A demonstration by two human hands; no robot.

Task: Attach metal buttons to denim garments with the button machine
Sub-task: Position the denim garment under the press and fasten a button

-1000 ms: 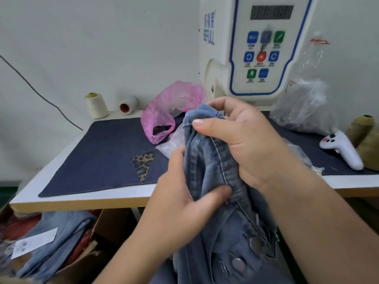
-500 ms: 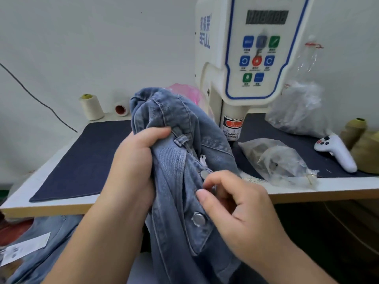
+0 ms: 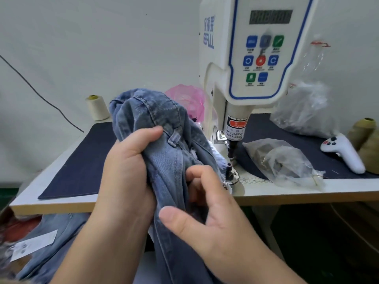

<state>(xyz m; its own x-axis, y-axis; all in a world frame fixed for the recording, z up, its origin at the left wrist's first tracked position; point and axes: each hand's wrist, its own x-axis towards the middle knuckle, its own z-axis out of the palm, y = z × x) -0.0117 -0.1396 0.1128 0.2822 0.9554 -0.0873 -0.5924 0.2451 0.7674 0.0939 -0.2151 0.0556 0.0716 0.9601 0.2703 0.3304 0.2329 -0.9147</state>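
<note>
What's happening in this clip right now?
A person is bunching a denim garment in both hands in front of the button machine. The left hand grips the fabric's upper folds; the right hand pinches a lower edge near the machine's die. The denim is not yet under the punch.

Count from where I stand. One button machine (image 3: pixel 254 58), eight coloured keys on its panel. One denim garment (image 3: pixel 155 124) up in my hands: my left hand (image 3: pixel 125 177) grips it, my right hand (image 3: pixel 207 218) pinches its edge. One more denim piece (image 3: pixel 61 228) lies below the table, with one white paper tag (image 3: pixel 33 244). One cream thread cone (image 3: pixel 97 107); two olive cones (image 3: pixel 363 132). One pink plastic bag (image 3: pixel 188 99), two clear plastic bags (image 3: pixel 285 160). One white handheld controller (image 3: pixel 344 152). One dark cloth mat (image 3: pixel 82 167). One black cable (image 3: pixel 41 95).
</note>
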